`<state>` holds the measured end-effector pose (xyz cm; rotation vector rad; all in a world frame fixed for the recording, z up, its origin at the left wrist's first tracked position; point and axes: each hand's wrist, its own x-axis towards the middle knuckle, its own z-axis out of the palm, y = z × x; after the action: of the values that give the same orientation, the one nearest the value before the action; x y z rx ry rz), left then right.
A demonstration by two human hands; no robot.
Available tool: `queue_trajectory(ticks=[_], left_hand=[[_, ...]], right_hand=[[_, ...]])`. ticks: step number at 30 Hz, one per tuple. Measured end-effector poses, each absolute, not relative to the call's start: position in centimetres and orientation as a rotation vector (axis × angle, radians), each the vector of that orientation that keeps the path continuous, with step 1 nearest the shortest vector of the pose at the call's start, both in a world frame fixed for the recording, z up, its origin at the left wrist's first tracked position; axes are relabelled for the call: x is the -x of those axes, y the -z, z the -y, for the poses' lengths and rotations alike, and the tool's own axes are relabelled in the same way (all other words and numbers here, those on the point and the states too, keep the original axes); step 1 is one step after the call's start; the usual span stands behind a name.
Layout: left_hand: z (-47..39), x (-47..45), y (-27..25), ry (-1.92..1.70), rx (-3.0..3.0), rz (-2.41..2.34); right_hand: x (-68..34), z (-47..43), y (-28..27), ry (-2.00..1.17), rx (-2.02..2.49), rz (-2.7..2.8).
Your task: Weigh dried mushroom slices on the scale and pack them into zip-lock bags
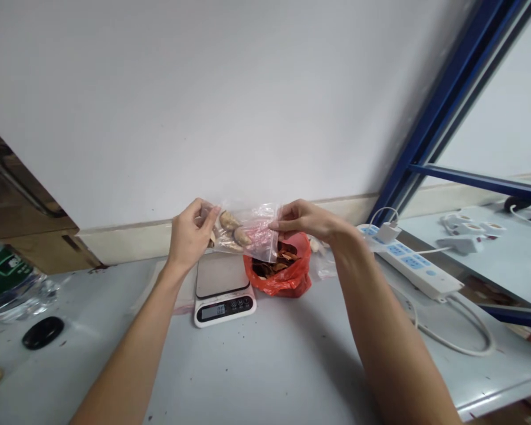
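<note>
A clear zip bag (248,230) with several dried brownish pieces inside is stretched between my two hands, raised above the table. My left hand (192,229) pinches its left end, and my right hand (307,219) grips the right end near a pinkish-red strip. Below it sits a white kitchen scale (225,308) whose display reads 0.0, with a bare weighing plate. Just right of the scale, a red plastic bag (294,277) stands with its mouth open, full of dark brown dried flakes (278,261). The held bag partly covers the red bag's rim.
A white power strip (413,268) with a plugged charger and cables lies at right by a blue metal frame (425,130). Another clear bag (325,262) rests behind the red one. At left are a large plastic bottle (13,280) and a black oval object (43,332).
</note>
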<state>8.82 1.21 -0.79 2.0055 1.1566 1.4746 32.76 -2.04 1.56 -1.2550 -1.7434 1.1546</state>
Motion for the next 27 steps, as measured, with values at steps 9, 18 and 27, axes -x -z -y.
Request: queue_trajectory(ticks=[9,18,27], left_hand=[[-2.0,-7.2,1.1,-1.366,-2.036,-1.386],[-0.4,-8.2,0.6,-0.627,-2.301,-0.965],[-0.4,-8.2,1.1,-0.556,-2.132,-0.884]], right_hand=[[-31.7,1.5,-0.5,-1.261,1.266,1.733],[-28.5,0.2,1.5,-1.265,1.195,1.819],[-27.9,0.6,1.5,-1.229,1.168,1.866]])
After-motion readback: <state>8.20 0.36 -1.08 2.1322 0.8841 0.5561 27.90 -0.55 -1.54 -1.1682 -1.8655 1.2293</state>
